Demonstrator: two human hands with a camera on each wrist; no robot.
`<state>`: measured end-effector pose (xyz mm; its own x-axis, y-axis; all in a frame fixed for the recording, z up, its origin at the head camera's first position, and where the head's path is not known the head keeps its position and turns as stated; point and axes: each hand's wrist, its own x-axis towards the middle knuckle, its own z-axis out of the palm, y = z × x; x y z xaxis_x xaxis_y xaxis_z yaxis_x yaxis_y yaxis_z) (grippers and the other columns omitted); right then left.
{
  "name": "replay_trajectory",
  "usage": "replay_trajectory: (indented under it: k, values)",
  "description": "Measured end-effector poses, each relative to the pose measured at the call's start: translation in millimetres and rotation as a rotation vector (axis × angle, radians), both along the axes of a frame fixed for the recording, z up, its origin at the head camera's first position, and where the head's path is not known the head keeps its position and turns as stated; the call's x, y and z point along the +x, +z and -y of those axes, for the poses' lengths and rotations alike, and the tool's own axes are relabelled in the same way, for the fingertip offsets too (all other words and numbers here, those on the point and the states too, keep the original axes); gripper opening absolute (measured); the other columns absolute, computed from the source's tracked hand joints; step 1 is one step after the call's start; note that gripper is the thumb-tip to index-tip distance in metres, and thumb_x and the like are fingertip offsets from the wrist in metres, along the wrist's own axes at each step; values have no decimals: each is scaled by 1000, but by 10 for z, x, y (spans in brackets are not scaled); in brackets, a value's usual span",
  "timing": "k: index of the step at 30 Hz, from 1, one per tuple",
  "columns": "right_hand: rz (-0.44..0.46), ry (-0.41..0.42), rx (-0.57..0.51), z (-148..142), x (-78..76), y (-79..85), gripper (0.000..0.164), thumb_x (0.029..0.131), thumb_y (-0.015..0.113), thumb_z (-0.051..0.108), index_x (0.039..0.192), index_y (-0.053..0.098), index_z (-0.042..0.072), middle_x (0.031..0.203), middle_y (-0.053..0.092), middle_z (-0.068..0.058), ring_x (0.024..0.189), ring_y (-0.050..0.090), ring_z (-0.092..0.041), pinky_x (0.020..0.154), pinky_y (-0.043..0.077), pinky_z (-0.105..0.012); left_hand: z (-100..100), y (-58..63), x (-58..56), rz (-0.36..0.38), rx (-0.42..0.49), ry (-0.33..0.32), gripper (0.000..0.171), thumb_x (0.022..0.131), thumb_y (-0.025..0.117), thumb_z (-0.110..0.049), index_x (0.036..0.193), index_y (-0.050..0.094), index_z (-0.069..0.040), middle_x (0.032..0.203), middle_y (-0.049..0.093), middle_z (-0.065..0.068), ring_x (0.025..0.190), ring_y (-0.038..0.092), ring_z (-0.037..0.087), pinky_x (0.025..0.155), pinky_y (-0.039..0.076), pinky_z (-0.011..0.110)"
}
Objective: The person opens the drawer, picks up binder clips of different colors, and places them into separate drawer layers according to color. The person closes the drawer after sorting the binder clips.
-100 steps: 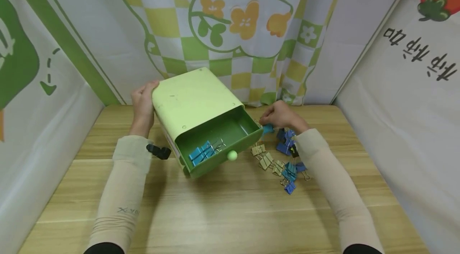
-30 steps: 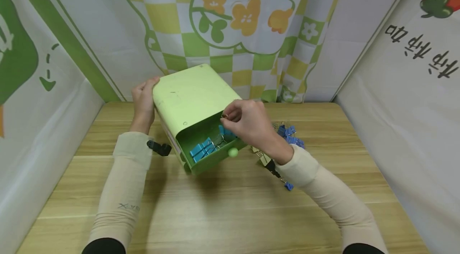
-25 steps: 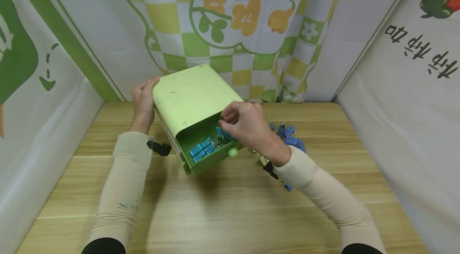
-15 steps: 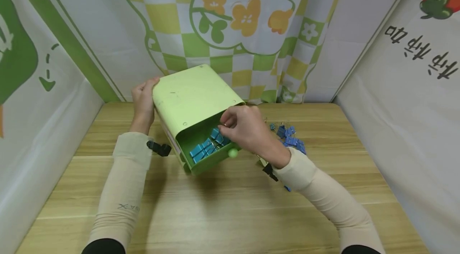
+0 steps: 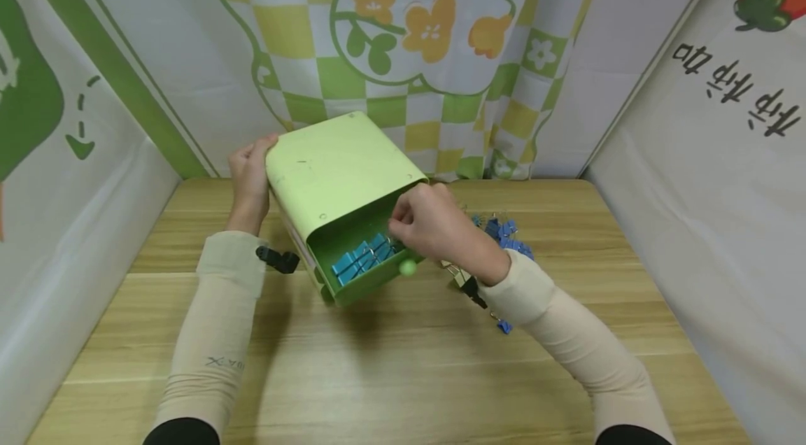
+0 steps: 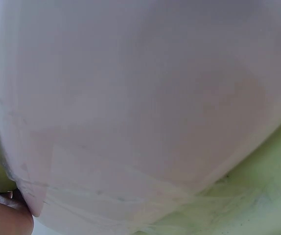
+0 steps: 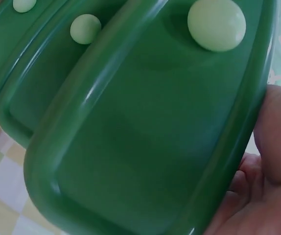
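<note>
A light green mini drawer cabinet (image 5: 343,175) stands tilted on the table, its green top drawer (image 5: 378,284) pulled out. My left hand (image 5: 248,179) grips the cabinet's back left edge; in the left wrist view a bit of the hand (image 6: 6,215) shows beside the cabinet's pale side. My right hand (image 5: 434,224) reaches into the drawer, finger and thumb curled at the wire handles of a blue binder clip (image 5: 380,248), partly hidden. Another blue binder clip (image 5: 352,264) lies left of it. In the right wrist view, drawer fronts with round knobs (image 7: 216,24) fill the picture beside the right hand (image 7: 272,161).
Blue binder clips (image 5: 506,231) lie heaped on the wooden table (image 5: 390,375) right of the cabinet, partly behind the right arm. Nearer are a cream clip (image 5: 457,278), a black clip (image 5: 472,291) and a small blue clip (image 5: 504,327). A patterned curtain (image 5: 290,32) hangs behind.
My right hand has carried a blue binder clip from the table into the drawer and lowered it beside the other one. The left hand keeps its grip on the cabinet.
</note>
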<state>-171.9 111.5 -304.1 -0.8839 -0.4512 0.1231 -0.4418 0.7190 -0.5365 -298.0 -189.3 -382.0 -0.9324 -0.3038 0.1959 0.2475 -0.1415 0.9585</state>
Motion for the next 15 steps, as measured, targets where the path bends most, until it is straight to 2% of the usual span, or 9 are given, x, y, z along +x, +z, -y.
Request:
replay_trajectory:
  k: [6, 7, 8, 10, 14, 15]
  values:
    - [61, -16, 13, -89, -44, 75, 16, 101, 71, 18, 98, 82, 7, 88, 81, -2, 74, 74, -11, 75, 63, -30, -1, -5, -8, -6, 10, -1, 43, 101, 69, -31, 62, 67, -15, 56, 63, -8, 45, 50, 6, 48, 44, 20]
    - [58, -18, 12, -109, -48, 94, 16, 101, 71, 19, 98, 82, 7, 89, 81, -2, 75, 74, -11, 77, 63, -32, -1, -4, -8, -6, 12, -1, 42, 101, 70, -31, 63, 68, -15, 57, 63, -8, 46, 51, 6, 49, 45, 20]
    - [52, -21, 11, -131, -49, 116, 17, 101, 71, 20, 99, 82, 8, 88, 81, -1, 76, 75, -11, 86, 62, -34, -2, -2, -8, -6, 12, -2, 42, 101, 70, -31, 63, 68, -15, 57, 64, -8, 46, 51, 6, 49, 45, 20]
    - [36, -26, -5, -181, -49, 158, 17, 100, 72, 21, 100, 83, 8, 88, 82, 0, 78, 76, -11, 88, 62, -37, 0, -2, -7, -9, 14, -3, 39, 102, 69, -30, 66, 72, -14, 59, 65, -8, 47, 52, 6, 50, 45, 20]
    - [-9, -54, -44, -297, -28, 244, 17, 99, 73, 22, 101, 83, 9, 91, 82, -1, 82, 78, -13, 89, 63, -38, 4, -9, -6, -14, 15, -5, 34, 102, 69, -30, 73, 77, -14, 61, 68, -8, 47, 54, 6, 50, 46, 20]
    - [-18, -63, -53, -329, -17, 266, 17, 99, 74, 23, 101, 83, 9, 92, 82, -1, 83, 78, -14, 81, 64, -37, 4, -12, -7, -14, 15, -6, 34, 102, 69, -30, 74, 78, -13, 61, 68, -8, 47, 54, 6, 50, 47, 20]
